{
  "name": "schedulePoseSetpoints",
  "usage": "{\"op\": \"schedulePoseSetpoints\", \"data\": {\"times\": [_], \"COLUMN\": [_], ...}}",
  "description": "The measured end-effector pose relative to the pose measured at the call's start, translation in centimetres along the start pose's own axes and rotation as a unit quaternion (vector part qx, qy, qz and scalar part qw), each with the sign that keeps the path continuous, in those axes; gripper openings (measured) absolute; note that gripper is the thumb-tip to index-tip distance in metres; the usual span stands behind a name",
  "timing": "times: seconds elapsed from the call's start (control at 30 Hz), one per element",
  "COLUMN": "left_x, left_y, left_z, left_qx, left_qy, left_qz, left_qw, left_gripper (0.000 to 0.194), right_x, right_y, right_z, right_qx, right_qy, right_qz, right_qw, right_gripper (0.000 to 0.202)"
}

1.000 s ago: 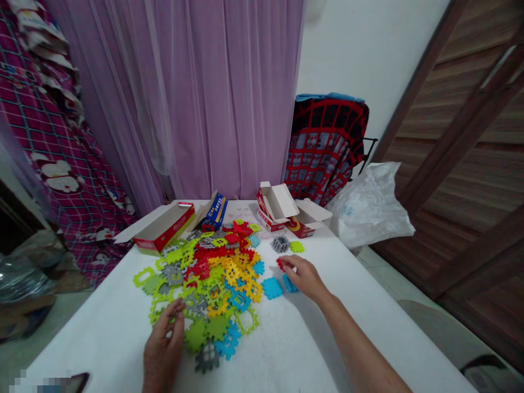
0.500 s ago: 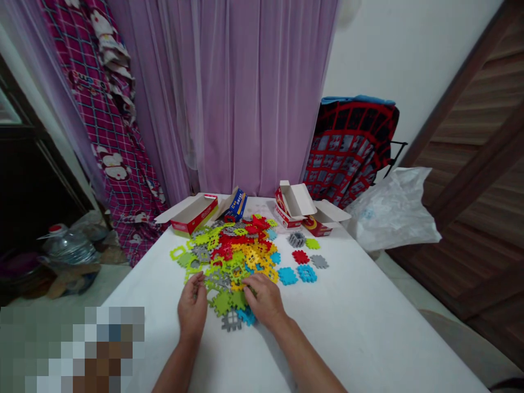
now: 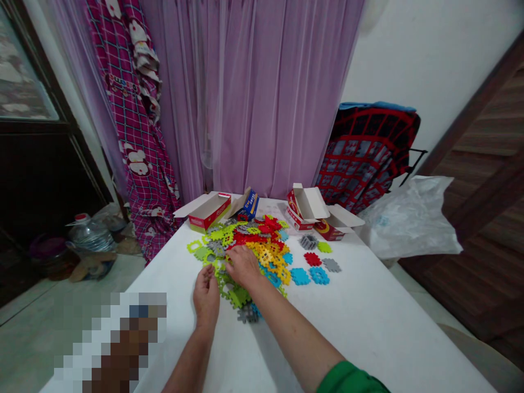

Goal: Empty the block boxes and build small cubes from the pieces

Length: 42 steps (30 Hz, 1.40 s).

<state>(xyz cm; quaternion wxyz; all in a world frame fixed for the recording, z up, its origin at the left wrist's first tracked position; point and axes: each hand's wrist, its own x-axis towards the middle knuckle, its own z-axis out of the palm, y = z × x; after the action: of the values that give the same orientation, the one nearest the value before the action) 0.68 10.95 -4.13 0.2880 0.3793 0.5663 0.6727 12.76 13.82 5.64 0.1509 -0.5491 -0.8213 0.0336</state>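
A heap of flat, notched plastic pieces (image 3: 268, 255) in red, yellow, green, grey and blue lies on the white table (image 3: 347, 333). My right hand (image 3: 243, 266) reaches over the middle of the heap, fingers bent down onto it; its fingertips and anything under them are hidden. At the heap's near left edge is my left hand (image 3: 207, 295), its fingers curled together, and what they hold, if anything, is too small to make out. Right of the heap lie separate pieces: a red one (image 3: 313, 259), two blue ones (image 3: 300, 276) and a grey one (image 3: 332, 265).
Open boxes stand along the table's back: a red one (image 3: 210, 213) at left, a blue one (image 3: 248, 205) and red ones (image 3: 302, 210) at right. A clear plastic bag (image 3: 409, 221) hangs by the right edge. Water bottle (image 3: 90, 234) on the floor.
My right hand has moved forward and left, from the heap's near edge to over its middle. My left hand stays by the near left edge. The view has shifted left.
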Motion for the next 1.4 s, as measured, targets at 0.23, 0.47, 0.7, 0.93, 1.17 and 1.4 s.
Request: {"op": "schedulePoseSetpoints", "data": {"times": [0.23, 0.47, 0.7, 0.93, 1.17, 1.4], "left_x": [0.4, 0.8, -0.5, -2.6, -4.0, -4.7], "left_y": [-0.2, 0.4, 3.4, 5.3, 5.7, 6.5], "left_z": [0.0, 0.1, 0.2, 0.9, 1.4, 1.8], "left_qx": [-0.003, 0.002, -0.02, -0.025, 0.025, 0.048], "left_qy": [0.013, 0.01, -0.106, -0.274, -0.307, -0.32], "left_qz": [-0.012, -0.046, -0.148, -0.228, -0.236, -0.229], "left_qw": [1.0, 0.999, 0.983, 0.934, 0.922, 0.918], "left_gripper": [0.038, 0.04, 0.058, 0.058, 0.061, 0.066], "right_x": [3.5, 4.5, -1.3, -8.8, -11.0, -11.4], "right_y": [-0.9, -0.1, 3.6, 6.2, 6.1, 6.1], "right_z": [1.3, 2.9, 2.4, 2.4, 2.0, 1.8], "right_qx": [-0.018, -0.015, 0.088, 0.112, 0.156, 0.146], "right_qy": [-0.015, 0.008, 0.153, 0.234, 0.257, 0.151], "right_qz": [0.037, 0.011, -0.111, -0.16, -0.023, 0.002], "right_qw": [0.999, 1.0, 0.978, 0.953, 0.953, 0.978], "right_gripper": [0.032, 0.018, 0.028, 0.031, 0.047, 0.059]}}
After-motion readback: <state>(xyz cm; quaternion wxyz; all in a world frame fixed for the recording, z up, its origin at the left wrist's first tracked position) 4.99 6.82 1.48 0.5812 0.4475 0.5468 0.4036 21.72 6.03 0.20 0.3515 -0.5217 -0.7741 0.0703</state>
